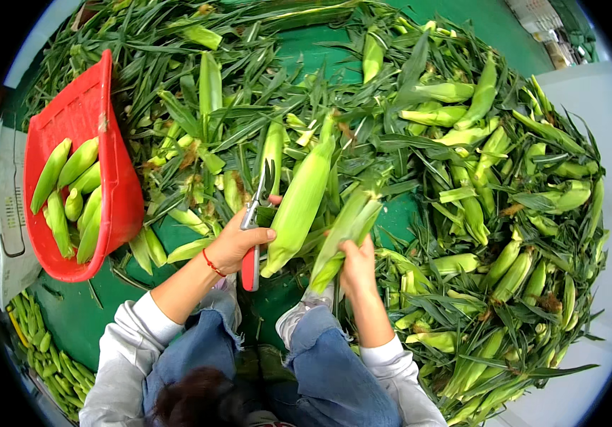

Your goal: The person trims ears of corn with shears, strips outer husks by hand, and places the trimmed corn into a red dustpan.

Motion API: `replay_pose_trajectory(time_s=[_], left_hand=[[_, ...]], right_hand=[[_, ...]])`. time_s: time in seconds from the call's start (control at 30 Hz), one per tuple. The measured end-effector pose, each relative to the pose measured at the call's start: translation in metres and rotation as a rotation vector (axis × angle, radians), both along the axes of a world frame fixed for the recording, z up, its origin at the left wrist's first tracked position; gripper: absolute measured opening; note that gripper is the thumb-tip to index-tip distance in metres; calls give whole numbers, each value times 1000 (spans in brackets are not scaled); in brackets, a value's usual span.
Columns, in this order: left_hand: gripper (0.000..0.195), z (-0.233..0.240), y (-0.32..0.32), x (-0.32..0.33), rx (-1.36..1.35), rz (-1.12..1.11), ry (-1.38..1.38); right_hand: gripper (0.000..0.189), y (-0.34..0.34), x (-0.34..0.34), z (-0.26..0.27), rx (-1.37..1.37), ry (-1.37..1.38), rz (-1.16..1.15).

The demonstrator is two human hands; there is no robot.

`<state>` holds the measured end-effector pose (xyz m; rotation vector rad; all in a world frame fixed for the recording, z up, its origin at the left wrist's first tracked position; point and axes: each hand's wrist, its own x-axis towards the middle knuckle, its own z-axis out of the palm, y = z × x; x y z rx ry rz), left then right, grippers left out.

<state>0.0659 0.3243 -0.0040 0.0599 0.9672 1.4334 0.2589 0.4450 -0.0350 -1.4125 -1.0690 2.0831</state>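
Observation:
My left hand (pixel 242 240), with a red cord around its wrist, holds pruning shears (pixel 251 229) with red and grey handles, blades pointing up. Its thumb also rests against the base of a green ear of corn in its husk (pixel 301 200), tilted with the stalk end down. My right hand (pixel 358 261) grips a loose bundle of corn husk leaves (pixel 346 229) just right of that ear. Whether an ear lies inside the bundle I cannot tell. Several husked-in ears lie in a red plastic scoop basket (pixel 122 203) at the left.
Cut leaves and husks (pixel 242 101) cover much of the green floor (pixel 71 304) ahead. A large heap of corn ears (pixel 509 267) lies along the right, by a pale wall (pixel 599 123). A grey plastic crate (pixel 12 213) stands behind the basket; more green ears (pixel 52 368) lie lower left.

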Motion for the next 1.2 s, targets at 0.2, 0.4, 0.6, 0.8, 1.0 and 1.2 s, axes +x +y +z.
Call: replay_pose_trajectory(time_s=[0.2,0.4,0.6,0.8,1.0,1.2], left_hand=[[63,2,-1,6,107,-57,766],[67,26,-1,17,133,-448,1023],[76,19,1,-13,87,-562,1151],[70,19,3,-14,26,-577,1072],[45,-20,-18,-60,-331,-446,1327],[62,5,-15,-44,-173,-500,1268]], right_hand=[[68,9,-1,25,843,-326,351],[53,6,-33,39,550,-76,233],[60,15,-17,56,1293,-663,644],[61,18,-16,57,1454,-678,762],[62,32,1,49,952,-314,777],[51,22,-1,31,-159,254,396]])
